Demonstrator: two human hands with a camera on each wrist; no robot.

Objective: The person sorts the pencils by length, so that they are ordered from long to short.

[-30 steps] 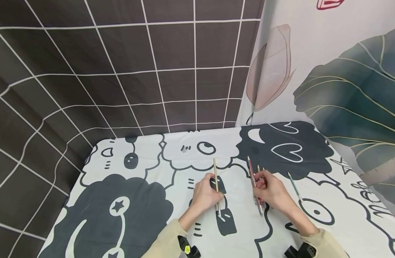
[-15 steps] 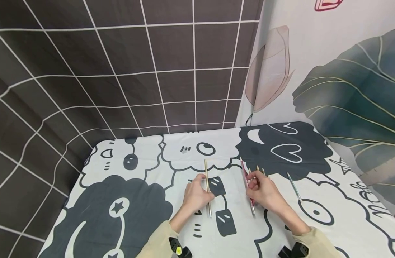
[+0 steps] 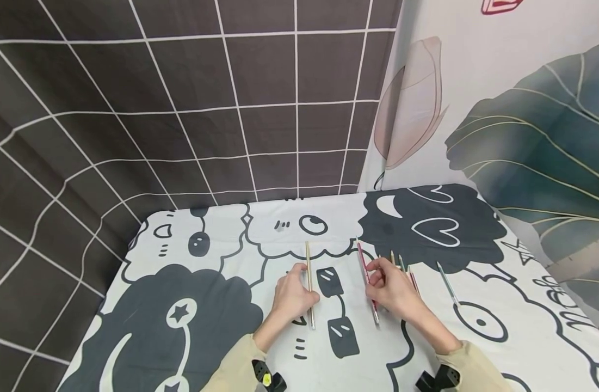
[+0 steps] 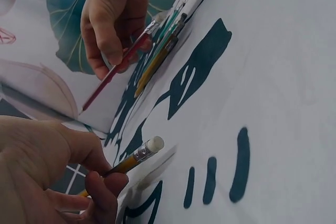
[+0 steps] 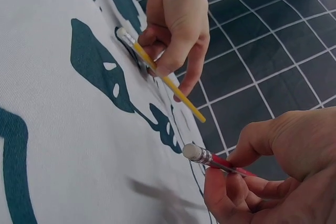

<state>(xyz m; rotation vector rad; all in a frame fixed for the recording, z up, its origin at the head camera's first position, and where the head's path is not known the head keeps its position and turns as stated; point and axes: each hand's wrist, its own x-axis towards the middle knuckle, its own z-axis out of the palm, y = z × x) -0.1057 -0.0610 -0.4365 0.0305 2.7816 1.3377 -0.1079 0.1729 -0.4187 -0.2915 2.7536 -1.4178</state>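
Note:
In the head view my left hand [image 3: 293, 294] pinches a yellow pencil [image 3: 307, 256] between thumb and fingers. Its white eraser end, with a metal band, points toward me. To the right, my right hand [image 3: 393, 289] pinches a red pencil [image 3: 362, 258], also with the eraser end nearest me. The left wrist view shows the yellow pencil [image 4: 126, 164] close up, and the right wrist view the red pencil [image 5: 212, 161]. Under and beside the right hand lie several more pencils, among them a yellow one [image 3: 392, 258] and a red one [image 3: 414, 280]; the hand partly hides them.
Farther right, a teal pencil [image 3: 447, 283] lies alone on the black-and-white cartoon tablecloth [image 3: 328, 375]. A dark grid-patterned curtain [image 3: 265, 130] hangs behind and to the left, and a leaf-printed cloth [image 3: 534, 141] at the right.
Both hands have moved left, carrying the yellow and red pencils with them. The red pencil now lies farther from the pencils beside it, and more of those show. The teal pencil stays put.

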